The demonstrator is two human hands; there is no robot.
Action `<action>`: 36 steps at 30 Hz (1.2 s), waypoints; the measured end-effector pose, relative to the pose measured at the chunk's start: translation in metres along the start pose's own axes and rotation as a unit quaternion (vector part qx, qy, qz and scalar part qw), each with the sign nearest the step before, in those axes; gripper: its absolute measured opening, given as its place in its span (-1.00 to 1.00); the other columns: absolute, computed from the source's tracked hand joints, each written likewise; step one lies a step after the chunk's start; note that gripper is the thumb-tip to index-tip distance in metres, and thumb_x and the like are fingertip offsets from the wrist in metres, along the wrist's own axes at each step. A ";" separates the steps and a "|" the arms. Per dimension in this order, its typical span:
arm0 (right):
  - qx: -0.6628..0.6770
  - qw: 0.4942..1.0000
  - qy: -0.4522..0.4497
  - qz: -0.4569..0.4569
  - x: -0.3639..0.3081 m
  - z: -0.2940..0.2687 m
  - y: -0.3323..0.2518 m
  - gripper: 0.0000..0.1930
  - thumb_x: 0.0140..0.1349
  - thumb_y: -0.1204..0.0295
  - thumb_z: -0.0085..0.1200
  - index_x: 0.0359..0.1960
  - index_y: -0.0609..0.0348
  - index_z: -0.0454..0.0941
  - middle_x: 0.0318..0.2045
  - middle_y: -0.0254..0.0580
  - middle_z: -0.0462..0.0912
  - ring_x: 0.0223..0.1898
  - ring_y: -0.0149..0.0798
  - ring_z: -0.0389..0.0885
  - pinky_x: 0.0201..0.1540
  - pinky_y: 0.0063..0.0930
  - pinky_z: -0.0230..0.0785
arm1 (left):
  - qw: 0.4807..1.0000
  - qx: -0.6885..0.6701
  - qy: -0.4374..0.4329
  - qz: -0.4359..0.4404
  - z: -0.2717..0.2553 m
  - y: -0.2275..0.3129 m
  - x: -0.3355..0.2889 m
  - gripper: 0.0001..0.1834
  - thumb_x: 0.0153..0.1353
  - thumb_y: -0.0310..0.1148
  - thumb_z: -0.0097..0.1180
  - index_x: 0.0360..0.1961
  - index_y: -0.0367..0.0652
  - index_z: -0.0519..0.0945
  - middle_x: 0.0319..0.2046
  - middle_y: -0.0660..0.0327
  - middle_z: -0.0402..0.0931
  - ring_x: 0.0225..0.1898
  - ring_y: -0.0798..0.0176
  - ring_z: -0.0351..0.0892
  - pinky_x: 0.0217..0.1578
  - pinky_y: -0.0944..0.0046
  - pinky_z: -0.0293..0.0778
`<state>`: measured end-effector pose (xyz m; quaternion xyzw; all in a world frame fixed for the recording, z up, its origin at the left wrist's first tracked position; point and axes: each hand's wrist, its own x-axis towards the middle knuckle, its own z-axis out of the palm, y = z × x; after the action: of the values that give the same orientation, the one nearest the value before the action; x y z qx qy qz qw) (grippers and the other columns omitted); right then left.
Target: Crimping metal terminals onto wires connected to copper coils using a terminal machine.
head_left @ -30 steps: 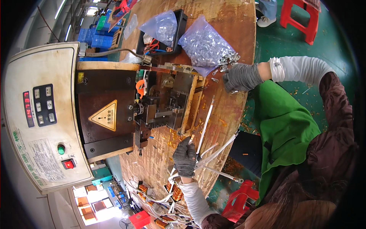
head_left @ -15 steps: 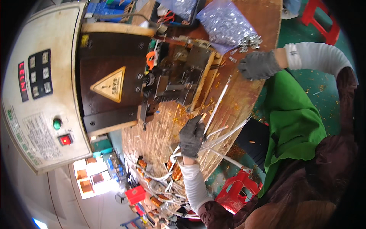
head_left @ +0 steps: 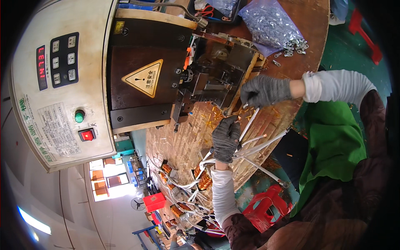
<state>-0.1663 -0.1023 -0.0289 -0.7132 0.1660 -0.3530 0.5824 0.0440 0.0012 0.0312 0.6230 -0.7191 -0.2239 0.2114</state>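
Observation:
My left hand (head_left: 226, 139), in a dark grey glove, is closed round white cables. A bare copper wire end (head_left: 238, 118) sticks out at its fingertips. Just beyond it, my gloved right hand (head_left: 266, 90) is closed in a pinch, with a small silvery metal lug (head_left: 245, 105) partly showing at its fingertips. Between the hands runs a white cable (head_left: 250, 124), its upper end partly covered by the right hand. Both hands are close to the tooling (head_left: 212, 83) of a crimping machine (head_left: 137, 79), without visibly touching it. More white cables (head_left: 266, 143) lie below the left hand.
A clear bag of metal lugs (head_left: 271, 25) lies on the wooden table (head_left: 308, 33), loose lugs (head_left: 296, 46) spilling beside it. Copper coils (head_left: 205, 181) with white leads lie at the lower middle. A red stool (head_left: 266, 208) stands below the table edge. Copper scraps litter the tabletop.
My right hand has moved from beside the loose lugs toward the left hand and the machine, now with a lug at its fingertips. The view has shifted, and the left hand still grips the cables.

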 end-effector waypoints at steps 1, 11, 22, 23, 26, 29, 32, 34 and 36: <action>0.052 0.997 -0.021 0.047 0.001 0.005 0.004 -0.87 0.08 0.53 0.06 -0.31 0.24 0.51 -0.48 -0.29 0.56 -0.46 -0.45 0.54 -0.41 -0.55 0.45 | 1.000 -0.006 0.007 0.018 0.003 -0.002 0.004 -0.79 0.08 -0.55 0.06 -0.21 -0.26 0.55 -0.49 0.26 0.47 -0.47 0.46 0.42 -0.39 0.46 0.37; 0.220 0.969 -0.008 0.116 0.003 0.028 0.017 -0.90 0.10 0.58 0.04 -0.33 0.25 0.53 -0.48 -0.27 0.56 -0.48 -0.43 0.56 -0.43 -0.60 0.52 | 0.996 0.005 0.060 0.061 0.004 0.000 0.004 -0.81 0.06 -0.53 0.05 -0.26 -0.26 0.57 -0.52 0.14 0.46 -0.52 0.28 0.46 -0.44 0.35 0.38; 0.282 0.953 -0.004 0.114 0.002 0.035 0.015 -0.88 0.12 0.55 0.04 -0.30 0.27 0.52 -0.48 -0.25 0.58 -0.46 -0.41 0.59 -0.39 -0.58 0.53 | 0.993 -0.008 0.075 0.090 0.009 -0.002 0.004 -0.78 0.03 -0.55 0.05 -0.25 -0.27 0.56 -0.53 0.15 0.45 -0.55 0.31 0.43 -0.47 0.36 0.36; 0.282 0.953 -0.004 0.114 0.002 0.036 0.015 -0.88 0.12 0.55 0.04 -0.30 0.27 0.52 -0.48 -0.25 0.58 -0.46 -0.41 0.59 -0.39 -0.58 0.53 | 0.992 -0.006 0.080 0.097 0.010 -0.001 0.004 -0.78 0.03 -0.56 0.05 -0.24 -0.27 0.56 -0.53 0.16 0.45 -0.55 0.32 0.42 -0.47 0.37 0.36; 0.317 0.941 -0.001 0.119 0.000 0.038 0.017 -0.89 0.11 0.54 0.06 -0.31 0.27 0.53 -0.47 -0.24 0.58 -0.45 -0.39 0.60 -0.38 -0.56 0.54 | 0.990 0.031 0.082 0.107 0.011 0.003 0.002 -0.77 0.03 -0.54 0.04 -0.24 -0.23 0.57 -0.52 0.15 0.48 -0.55 0.27 0.47 -0.48 0.36 0.40; 0.327 0.936 0.009 0.131 -0.003 0.040 0.019 -0.87 0.11 0.53 0.07 -0.30 0.28 0.53 -0.46 -0.22 0.58 -0.45 -0.37 0.60 -0.38 -0.54 0.54 | 0.952 0.210 0.126 0.186 0.017 -0.004 0.004 -0.75 0.03 -0.51 0.03 -0.21 -0.19 0.57 -0.49 0.14 0.52 -0.52 0.20 0.53 -0.47 0.32 0.45; 0.361 0.921 0.011 0.147 -0.006 0.039 0.019 -0.83 0.10 0.54 0.08 -0.26 0.30 0.53 -0.46 -0.21 0.59 -0.45 -0.36 0.59 -0.38 -0.55 0.54 | 0.901 0.363 0.106 0.213 0.018 -0.004 0.003 -0.69 0.04 -0.47 -0.01 -0.14 -0.21 0.53 -0.44 0.09 0.52 -0.48 0.11 0.54 -0.50 0.20 0.45; 0.385 0.913 0.012 0.133 -0.006 0.040 0.017 -0.82 0.08 0.53 0.09 -0.26 0.31 0.54 -0.46 -0.19 0.59 -0.45 -0.37 0.59 -0.38 -0.55 0.54 | 0.888 0.400 0.099 0.204 0.018 -0.003 -0.001 -0.66 0.02 -0.46 -0.02 -0.11 -0.20 0.52 -0.44 0.10 0.51 -0.49 0.12 0.54 -0.51 0.20 0.45; 0.376 0.916 0.005 0.139 -0.008 0.036 0.018 -0.83 0.08 0.54 0.09 -0.27 0.31 0.54 -0.46 -0.19 0.59 -0.46 -0.37 0.59 -0.39 -0.55 0.54 | 0.876 0.430 0.089 0.202 0.021 0.001 -0.001 -0.62 0.01 -0.44 -0.02 -0.08 -0.20 0.50 -0.44 0.11 0.51 -0.49 0.12 0.54 -0.51 0.20 0.45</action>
<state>-0.1437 -0.0766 -0.0505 -0.4092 0.1212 -0.3089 0.8500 0.0307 0.0031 0.0145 0.5108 -0.8329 0.2110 0.0267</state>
